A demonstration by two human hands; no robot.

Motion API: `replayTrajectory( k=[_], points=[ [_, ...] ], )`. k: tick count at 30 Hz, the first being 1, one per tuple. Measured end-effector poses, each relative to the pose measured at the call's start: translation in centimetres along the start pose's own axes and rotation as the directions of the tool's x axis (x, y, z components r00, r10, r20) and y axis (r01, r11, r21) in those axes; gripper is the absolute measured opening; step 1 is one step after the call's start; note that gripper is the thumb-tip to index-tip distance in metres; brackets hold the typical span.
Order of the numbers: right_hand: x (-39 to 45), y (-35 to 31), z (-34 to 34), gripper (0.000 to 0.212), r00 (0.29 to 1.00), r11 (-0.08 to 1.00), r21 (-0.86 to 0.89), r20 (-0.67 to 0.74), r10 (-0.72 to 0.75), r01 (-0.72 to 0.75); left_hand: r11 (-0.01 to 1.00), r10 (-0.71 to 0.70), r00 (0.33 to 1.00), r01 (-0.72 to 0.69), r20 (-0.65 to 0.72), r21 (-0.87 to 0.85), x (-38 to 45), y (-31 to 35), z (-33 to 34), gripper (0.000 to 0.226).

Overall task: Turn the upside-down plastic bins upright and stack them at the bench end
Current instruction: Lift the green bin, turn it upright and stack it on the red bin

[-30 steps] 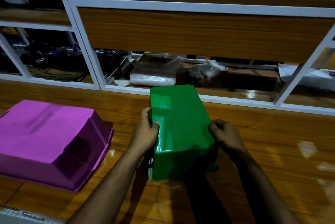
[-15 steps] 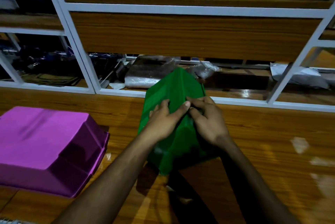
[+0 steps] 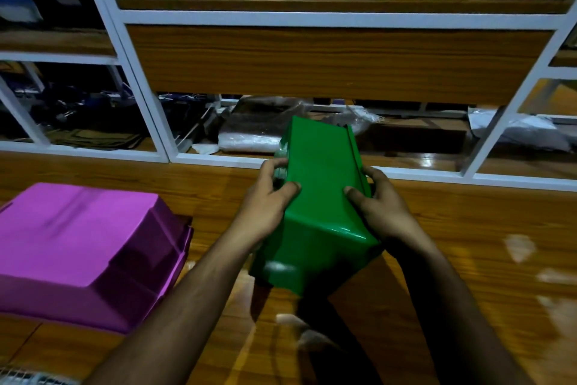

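While the purple bin (image 3: 84, 247) lies upside-down at the tabletop's (image 3: 468, 244) left edge, left hand (image 3: 268, 197) and right hand (image 3: 381, 206) clamp the tilted green bin (image 3: 318, 203), raised above mid-tabletop.

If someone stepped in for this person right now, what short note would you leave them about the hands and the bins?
Left hand: grips the left side of the green bin.
Right hand: grips its right side.
Green bin: held between both hands over the wooden bench, tilted, part-way through the turn; its opening is not visible.
Purple bin: upside down on the bench at the left, untouched.
Done: nothing stacked yet.
Left: finish turning the green bin, flip the purple one, stack both at the bench end.
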State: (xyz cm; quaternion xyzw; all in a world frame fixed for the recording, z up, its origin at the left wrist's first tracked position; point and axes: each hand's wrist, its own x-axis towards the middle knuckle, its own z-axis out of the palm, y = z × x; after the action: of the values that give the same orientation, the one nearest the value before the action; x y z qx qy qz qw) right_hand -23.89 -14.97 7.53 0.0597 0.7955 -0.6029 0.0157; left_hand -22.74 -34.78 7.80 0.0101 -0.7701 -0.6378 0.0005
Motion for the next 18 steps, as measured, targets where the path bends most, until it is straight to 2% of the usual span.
replayTrajectory(
  k=[3,5,9,11,13,16,18],
  points=[
    [-0.2,-0.9,-0.2,0.055,0.998,0.984,0.177,0.068,-0.001,-0.011,0.999,-0.021,1.000,0.022,0.018,-0.042,-0.6,-0.7,-0.2,0.037],
    [-0.4,-1.3,0.0,0.056,0.998,0.986,0.165,0.060,-0.006,-0.004,0.999,-0.030,0.999,0.029,0.023,0.024,-0.7,-1.4,-0.3,0.035],
    [-0.2,-1.2,0.7,0.056,0.998,0.984,0.171,-0.012,0.054,-0.051,0.965,0.029,0.999,-0.033,0.021,0.260,0.0,-1.5,-0.7,0.030],
    [-0.3,-1.3,1.1,0.046,0.999,0.973,0.227,-0.012,0.051,-0.047,0.885,0.097,0.995,-0.093,0.013,0.456,0.3,-0.7,-0.7,0.029],
    [-0.6,-1.6,1.7,0.037,0.999,0.959,0.278,-0.008,0.052,-0.048,0.832,0.175,0.983,-0.174,0.048,0.527,0.4,0.1,-0.4,0.029],
    [-0.8,-1.7,2.6,0.036,0.997,0.905,0.420,0.051,0.050,-0.067,0.789,0.166,0.983,-0.182,0.083,0.586,0.4,1.1,0.0,0.052],
    [-1.2,-1.9,3.2,0.033,0.993,0.897,0.437,0.118,0.016,-0.067,0.811,0.115,0.992,-0.120,0.044,0.572,0.6,1.5,0.0,0.072]
  ],
)
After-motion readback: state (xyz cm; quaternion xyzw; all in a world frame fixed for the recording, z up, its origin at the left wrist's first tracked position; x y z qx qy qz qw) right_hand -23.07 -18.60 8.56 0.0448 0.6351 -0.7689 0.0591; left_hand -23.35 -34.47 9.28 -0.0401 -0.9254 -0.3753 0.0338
